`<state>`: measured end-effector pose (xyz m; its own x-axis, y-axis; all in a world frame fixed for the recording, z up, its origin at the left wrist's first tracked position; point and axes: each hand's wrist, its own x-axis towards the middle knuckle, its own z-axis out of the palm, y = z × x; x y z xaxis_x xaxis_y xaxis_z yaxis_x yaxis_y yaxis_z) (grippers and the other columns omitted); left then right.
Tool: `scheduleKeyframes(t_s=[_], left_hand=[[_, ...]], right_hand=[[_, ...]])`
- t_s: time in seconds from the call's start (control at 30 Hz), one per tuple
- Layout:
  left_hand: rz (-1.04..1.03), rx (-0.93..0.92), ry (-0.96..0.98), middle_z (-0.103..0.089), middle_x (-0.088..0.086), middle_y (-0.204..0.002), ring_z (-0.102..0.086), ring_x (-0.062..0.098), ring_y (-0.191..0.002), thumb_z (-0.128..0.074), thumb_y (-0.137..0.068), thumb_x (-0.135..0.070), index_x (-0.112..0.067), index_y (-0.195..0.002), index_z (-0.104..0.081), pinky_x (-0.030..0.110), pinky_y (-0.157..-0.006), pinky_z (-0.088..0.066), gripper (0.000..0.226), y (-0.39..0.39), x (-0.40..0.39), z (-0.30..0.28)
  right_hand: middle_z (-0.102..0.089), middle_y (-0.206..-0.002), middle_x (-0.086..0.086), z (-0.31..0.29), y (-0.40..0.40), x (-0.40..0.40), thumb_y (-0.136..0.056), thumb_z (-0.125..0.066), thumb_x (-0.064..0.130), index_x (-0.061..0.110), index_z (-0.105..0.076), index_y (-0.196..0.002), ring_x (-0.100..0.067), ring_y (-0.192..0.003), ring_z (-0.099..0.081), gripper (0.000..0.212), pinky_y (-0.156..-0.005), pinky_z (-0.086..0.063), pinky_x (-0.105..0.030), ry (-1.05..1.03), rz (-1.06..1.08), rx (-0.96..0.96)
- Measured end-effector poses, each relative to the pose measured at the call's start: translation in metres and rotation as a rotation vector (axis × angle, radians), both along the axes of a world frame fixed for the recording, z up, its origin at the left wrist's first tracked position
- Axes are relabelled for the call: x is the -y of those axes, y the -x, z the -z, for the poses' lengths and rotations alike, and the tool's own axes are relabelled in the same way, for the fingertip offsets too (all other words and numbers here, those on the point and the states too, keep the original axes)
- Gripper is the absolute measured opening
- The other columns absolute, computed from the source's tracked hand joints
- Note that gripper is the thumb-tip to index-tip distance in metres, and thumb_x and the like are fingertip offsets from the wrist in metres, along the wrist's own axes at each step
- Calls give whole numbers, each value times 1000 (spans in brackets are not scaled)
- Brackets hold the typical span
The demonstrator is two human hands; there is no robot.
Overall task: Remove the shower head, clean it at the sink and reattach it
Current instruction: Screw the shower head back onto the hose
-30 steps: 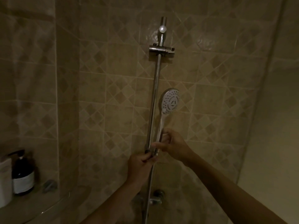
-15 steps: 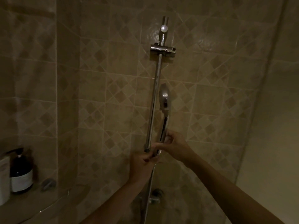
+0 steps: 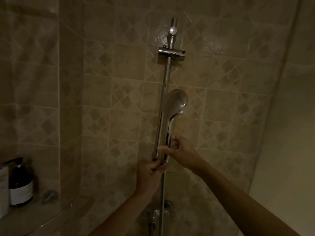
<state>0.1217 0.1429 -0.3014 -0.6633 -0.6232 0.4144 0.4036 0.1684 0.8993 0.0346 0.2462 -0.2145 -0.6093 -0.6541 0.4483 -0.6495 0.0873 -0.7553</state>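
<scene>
1. Head view: we see one shower head (image 3: 175,101) held upright just beside the rail (image 3: 166,92), its shiny back turned toward us and its spray face away toward the tiled wall (image 3: 119,99).
2. Our right hand (image 3: 180,152) is wrapped around the lower part of the handle, fingers (image 3: 164,148) curled in from the right and closed on it; the round head stands well above that hand.
3. Our left hand (image 3: 150,174) sits just below, fingers pinched narrow at the joint where the handle base meets the hose (image 3: 162,201). We cannot tell whether it grips the nut or the hose end.
4. The two hands nearly touch, one stacked over the other, with the handle's foot between them.
5. The hose hangs straight down from that joint to the tap (image 3: 157,213) low on the wall.
6. Higher on the rail is one bracket (image 3: 171,52), well above the shower head.
7. On the ledge (image 3: 34,217) at the left stand one dark bottle (image 3: 20,186) with a pale label and, beside it at the frame edge, part of one white container (image 3: 3,189).
8. Count: two hands, one shower head, one hose, one rail, one bracket, one tap.
</scene>
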Motion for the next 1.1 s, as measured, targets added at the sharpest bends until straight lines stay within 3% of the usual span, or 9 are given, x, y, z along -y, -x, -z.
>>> scheduleKeyframes(t_s=[0.1,0.17,0.37,0.53,0.67,0.8,0.9,1.0,1.1], left_hand=[[14,5,-43,-80,-8,-83,-76,8,-82,-80,-82,-13,-45,-75,-79,19,-73,-60,33,0,4,-2],[32,3,-40,-80,-10,-86,-75,5,-84,-79,-83,-12,-39,-87,-79,16,-74,-58,28,0,5,-2],[30,27,-49,-80,-11,-84,-75,6,-86,-82,-80,-10,-21,-99,-79,19,-74,-59,23,5,4,6],[32,33,-17,-81,-4,-91,-76,17,-93,-81,-80,-12,-24,-102,-80,36,-86,-61,25,6,7,9],[29,40,8,-81,-3,-89,-76,19,-92,-82,-79,-11,-25,-100,-80,43,-87,-60,25,4,9,11],[10,40,-7,-80,7,-91,-76,25,-93,-84,-78,-10,-12,-104,-80,48,-88,-60,26,4,3,11],[25,24,-8,-81,2,-86,-77,18,-88,-83,-79,-11,-23,-93,-81,38,-82,-62,19,3,-1,9],[43,31,-22,-81,-3,-84,-76,14,-84,-83,-79,-12,-30,-90,-79,28,-76,-61,22,2,-1,8],[64,48,-36,-81,-5,-85,-76,10,-84,-82,-80,-14,-29,-94,-80,22,-74,-59,21,-1,0,10]], right_hand=[[-66,-121,-19,-1,3,-4,-101,-64,31,10,-61,-124,-22,-108,-68,32,-96,-59,-41,-120,-144,87],[-72,-123,-12,0,7,-8,-102,-61,15,12,-62,-128,-21,-113,-71,27,-91,-61,-32,-56,-275,211],[-64,-61,13,14,19,-1,-76,-90,35,14,-67,-89,0,-60,-63,35,-62,-55,-22,28,6,36],[-76,-115,5,20,27,-6,-93,-72,35,33,-72,-114,-11,-107,-73,21,-81,-61,-23,-26,-210,248],[-79,-112,-3,19,28,-13,-94,-73,14,14,-68,-121,-20,-106,-76,28,-84,-62,-28,30,-265,268],[-63,-65,4,18,14,-10,-65,-89,43,-5,-64,-106,-11,-66,-66,68,-75,-64,-43,50,-62,106],[-61,-79,-17,16,7,-7,-63,-85,58,-5,-62,-108,-31,-72,-65,81,-76,-63,-51,34,7,28],[-76,-109,-1,14,10,-14,-89,-78,33,16,-64,-124,-15,-101,-75,41,-80,-63,-30,-38,-164,153],[-77,-119,2,14,11,-22,-98,-65,5,16,-60,-134,-15,-113,-73,38,-83,-60,-24,-17,-299,242]])
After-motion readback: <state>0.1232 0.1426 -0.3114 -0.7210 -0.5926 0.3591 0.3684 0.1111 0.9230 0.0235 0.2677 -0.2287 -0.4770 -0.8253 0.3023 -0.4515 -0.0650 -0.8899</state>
